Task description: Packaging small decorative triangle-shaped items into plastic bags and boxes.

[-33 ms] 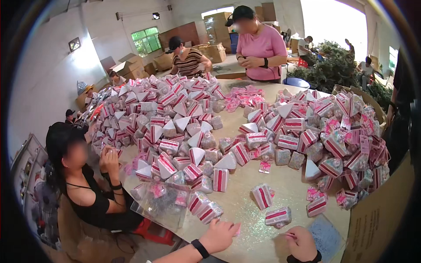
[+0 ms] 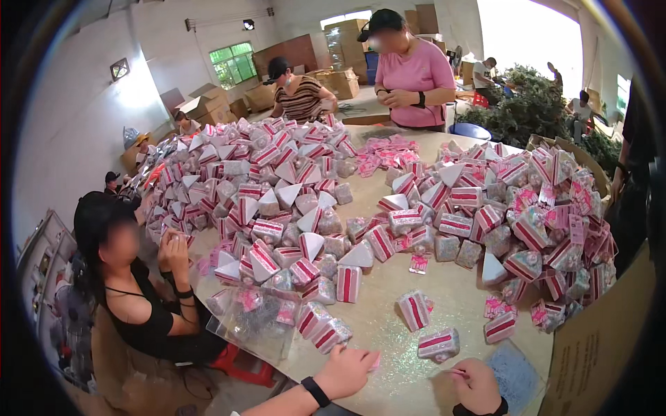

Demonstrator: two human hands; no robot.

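Lying just beyond both hands' grip, wedge packet (image 2: 438, 344)

One round table (image 2: 388, 326) carries two great heaps of pink-striped triangular packets (image 2: 277, 201), far too many to count, while three seated or standing co-workers (image 2: 409, 69) ring it and two hands (image 2: 347, 371) rest at its near edge.

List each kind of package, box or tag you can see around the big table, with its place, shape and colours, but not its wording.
Wedge-shaped packs: heaped across the table, clear with pink-and-white striped bands.
Pink tags: small pile at the table's far side.
Clear bag: near edge, left of the left hand, holding glittery filling.
Cardboard cartons: stacked at the back wall, brown.
Right hand: by one wedge pack.
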